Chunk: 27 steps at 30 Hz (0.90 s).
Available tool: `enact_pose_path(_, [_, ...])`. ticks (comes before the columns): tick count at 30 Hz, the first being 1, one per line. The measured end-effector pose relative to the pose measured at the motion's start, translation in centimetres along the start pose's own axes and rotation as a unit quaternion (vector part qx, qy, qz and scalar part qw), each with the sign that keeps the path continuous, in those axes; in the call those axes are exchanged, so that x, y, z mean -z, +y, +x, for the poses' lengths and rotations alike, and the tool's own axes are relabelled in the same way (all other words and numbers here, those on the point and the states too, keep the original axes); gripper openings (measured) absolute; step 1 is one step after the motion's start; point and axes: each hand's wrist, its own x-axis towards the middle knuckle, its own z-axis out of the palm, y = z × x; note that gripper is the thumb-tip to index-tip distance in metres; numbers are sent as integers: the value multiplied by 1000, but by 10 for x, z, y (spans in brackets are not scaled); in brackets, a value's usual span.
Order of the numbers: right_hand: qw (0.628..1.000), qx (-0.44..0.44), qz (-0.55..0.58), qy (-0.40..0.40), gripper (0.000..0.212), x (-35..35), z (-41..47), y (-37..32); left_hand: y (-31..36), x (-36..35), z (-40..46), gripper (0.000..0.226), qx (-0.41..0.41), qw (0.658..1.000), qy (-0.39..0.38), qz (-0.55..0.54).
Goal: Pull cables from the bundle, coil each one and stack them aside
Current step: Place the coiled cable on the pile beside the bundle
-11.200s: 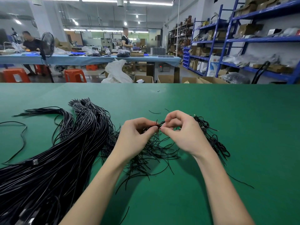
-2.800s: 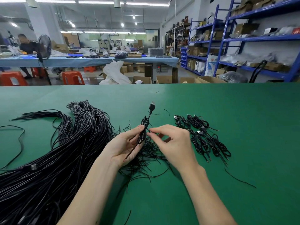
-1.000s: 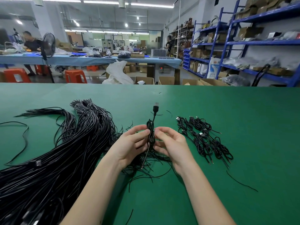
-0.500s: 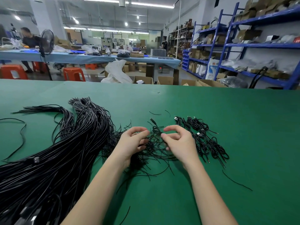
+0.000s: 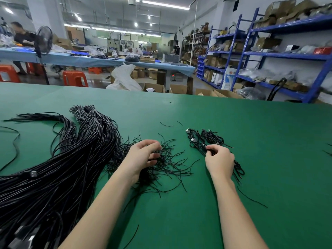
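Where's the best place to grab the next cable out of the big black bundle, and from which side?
Judging by its pose, take one by its far end: the cable bundle fans out on the green table and its tips are splayed apart, so a single strand can be pinched there from above. Nearer the person the strands are packed too tight. The left hand is closest.

Green table (image 5: 269, 150) carries cable bundle (image 5: 59, 168), coiled cables (image 5: 206, 139).
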Motion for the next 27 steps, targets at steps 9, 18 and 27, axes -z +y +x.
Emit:
enact_pose_path(9, [999, 19, -27, -7, 26, -2, -3, -1, -2, 2, 2, 18, 5, 1000, -8, -2])
enact_pose_path(18, [999, 30, -39, -11, 26, -3, -11, 0, -2, 1, 2, 20, 10, 1000, -7, -6])
enact_pose_path(27, [990, 121, 63, 25, 20, -2, -36, -50, -2, 3, 2, 19, 16, 1000, -5, 3])
